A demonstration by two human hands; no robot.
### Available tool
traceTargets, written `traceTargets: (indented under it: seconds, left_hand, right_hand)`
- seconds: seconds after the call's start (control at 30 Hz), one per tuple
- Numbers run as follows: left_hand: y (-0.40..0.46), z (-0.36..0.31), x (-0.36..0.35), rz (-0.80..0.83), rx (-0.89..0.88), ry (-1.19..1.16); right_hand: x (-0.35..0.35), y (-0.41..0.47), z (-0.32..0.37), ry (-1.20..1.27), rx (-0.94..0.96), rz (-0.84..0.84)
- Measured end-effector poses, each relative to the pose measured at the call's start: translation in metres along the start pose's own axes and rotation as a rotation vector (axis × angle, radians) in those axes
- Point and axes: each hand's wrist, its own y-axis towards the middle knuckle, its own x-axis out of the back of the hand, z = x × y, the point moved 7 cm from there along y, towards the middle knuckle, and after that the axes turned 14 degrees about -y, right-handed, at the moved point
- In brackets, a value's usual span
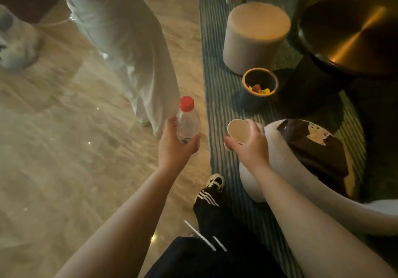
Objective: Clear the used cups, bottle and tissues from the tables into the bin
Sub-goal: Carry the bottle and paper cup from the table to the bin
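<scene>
My left hand (175,146) fingers curled round bottle (187,121), red cap up, right hand (249,144) gripping cup (238,131), its body hidden by fingers, bin (260,83) ahead on striped rug (217,105), contents blurred, bystander's legs (129,62) cropped above.

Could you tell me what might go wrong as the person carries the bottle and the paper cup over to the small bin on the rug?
1. The bin has a narrow mouth and already holds rubbish, so the bottle in the left hand may miss or stick out.
2. The paper cup in the right hand is tilted; any dregs could spill onto the striped rug.
</scene>
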Motion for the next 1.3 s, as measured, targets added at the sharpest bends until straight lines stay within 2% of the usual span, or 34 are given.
traceTargets:
  seconds: [0.37,0.63,0.93,1.3]
  left_hand:
    - [0.189,-0.046,-0.175,0.324,-0.089,0.072]
    - [0.256,-0.074,-0.281,0.506,-0.088,0.022]
    - [0.35,-0.07,-0.363,0.584,-0.076,0.022]
    - [0.532,-0.016,-0.496,0.72,0.033,0.089]
  right_hand:
    - [0.033,0.174,-0.066,0.044,-0.207,-0.159]
    - [0.068,0.244,-0.117,0.067,-0.349,-0.291]
    - [0.066,0.322,-0.156,0.094,-0.499,-0.321]
    - [0.046,0.489,-0.172,-0.016,-0.645,-0.343]
